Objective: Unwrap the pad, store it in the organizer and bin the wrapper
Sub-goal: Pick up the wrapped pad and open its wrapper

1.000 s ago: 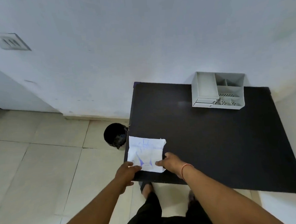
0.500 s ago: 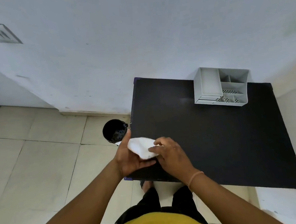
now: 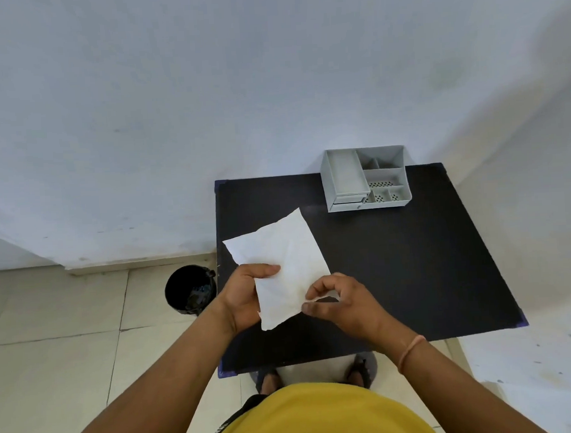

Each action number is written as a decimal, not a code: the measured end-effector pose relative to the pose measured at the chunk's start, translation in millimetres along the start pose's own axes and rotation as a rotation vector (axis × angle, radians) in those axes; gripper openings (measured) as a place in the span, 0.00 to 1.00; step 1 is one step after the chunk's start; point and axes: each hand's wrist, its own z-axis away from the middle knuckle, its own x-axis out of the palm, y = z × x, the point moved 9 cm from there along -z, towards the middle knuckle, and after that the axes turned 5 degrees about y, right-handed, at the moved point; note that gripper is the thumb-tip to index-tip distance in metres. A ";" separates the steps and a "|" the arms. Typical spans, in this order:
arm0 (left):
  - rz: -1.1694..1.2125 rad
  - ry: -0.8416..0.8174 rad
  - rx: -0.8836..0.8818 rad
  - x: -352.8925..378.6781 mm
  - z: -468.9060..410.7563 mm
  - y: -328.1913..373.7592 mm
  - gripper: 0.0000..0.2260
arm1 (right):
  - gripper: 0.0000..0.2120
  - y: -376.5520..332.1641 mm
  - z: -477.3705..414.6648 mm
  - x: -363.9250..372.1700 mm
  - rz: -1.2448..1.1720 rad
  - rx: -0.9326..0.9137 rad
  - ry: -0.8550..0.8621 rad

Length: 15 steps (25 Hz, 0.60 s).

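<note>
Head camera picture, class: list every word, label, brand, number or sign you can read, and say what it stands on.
None can be read.
White wrapped pad, held in the left hand and right hand: the side facing the camera shows no print.
Grey organizer: no label.
Black bin: no label.
Yellow shirt: a small mark at the hem, too blurred to read.

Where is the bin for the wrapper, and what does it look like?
Find the black table against the wall. On the tiled floor beside its left edge stands the bin. It is small, round, black and open-topped, the only thing standing on the floor there.
</note>
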 end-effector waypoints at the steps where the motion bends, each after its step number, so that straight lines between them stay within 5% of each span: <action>1: 0.028 -0.009 0.020 4.6 0.5 2.0 0.23 | 0.07 0.2 2.9 -4.9 -0.061 0.020 0.023; 5: 0.015 -0.042 0.111 31.8 8.1 -3.2 0.25 | 0.07 10.4 6.3 -12.9 -0.156 0.099 0.104; 10: -0.242 0.140 0.135 44.1 5.3 -18.5 0.30 | 0.05 23.1 11.4 -24.8 -0.302 0.160 0.165; 15: 0.016 0.091 -0.045 49.8 -2.4 -23.0 0.29 | 0.04 27.6 27.2 -54.6 -0.330 -0.006 0.115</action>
